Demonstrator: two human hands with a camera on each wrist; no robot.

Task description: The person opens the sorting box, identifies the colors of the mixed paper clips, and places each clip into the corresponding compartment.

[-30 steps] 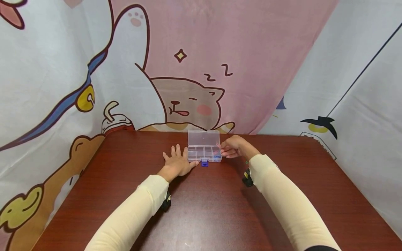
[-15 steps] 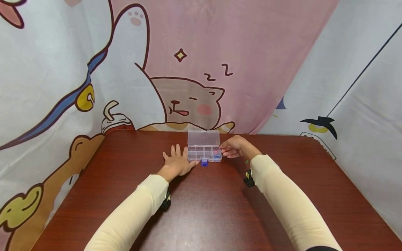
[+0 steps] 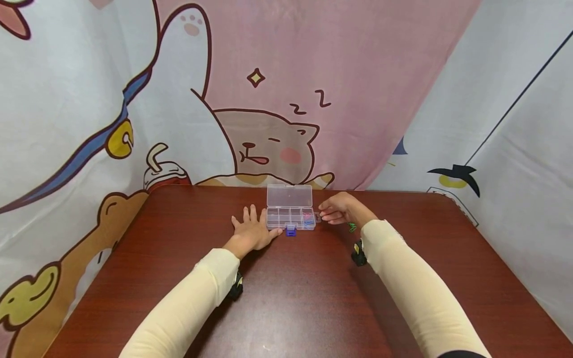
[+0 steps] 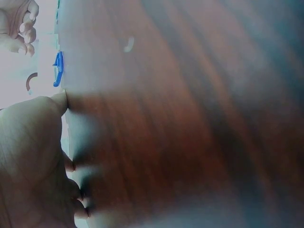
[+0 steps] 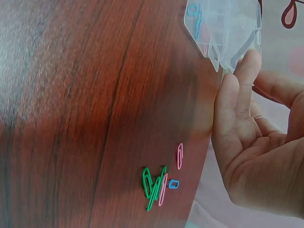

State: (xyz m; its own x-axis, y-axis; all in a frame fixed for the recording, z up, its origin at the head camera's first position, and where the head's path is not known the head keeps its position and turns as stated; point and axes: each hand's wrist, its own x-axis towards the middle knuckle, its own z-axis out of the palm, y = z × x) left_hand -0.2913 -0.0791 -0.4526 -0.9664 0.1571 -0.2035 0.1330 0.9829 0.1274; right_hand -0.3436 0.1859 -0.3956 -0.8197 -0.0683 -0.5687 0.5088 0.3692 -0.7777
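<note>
A clear plastic compartment box [image 3: 284, 213] stands near the table's back edge, lid [image 3: 289, 196] raised, blue latch [image 3: 291, 232] facing front. Its right compartments hold pink clips [image 3: 307, 215] and blue clips [image 3: 309, 223]. My left hand [image 3: 252, 233] lies spread on the table, its thumb and index finger at the box's left end. Just off the right end, my right hand [image 3: 340, 209] has loosely bent fingers, and nothing shows between them. In the right wrist view, green paper clips [image 5: 144, 180], pink paper clips [image 5: 180, 156] and a small blue clip [image 5: 174, 180] lie loose below that hand.
The dark red-brown wooden table [image 3: 304, 293] spreads out in front of the box. Behind it hangs a cartoon-printed curtain [image 3: 358, 89], close to the back edge. Small green clips [image 3: 352, 227] show beside the right wrist.
My right hand has drawn a little to the right off the box, uncovering its end tab. The pink clip at its fingertips now lies in the box. The left hand stays put.
</note>
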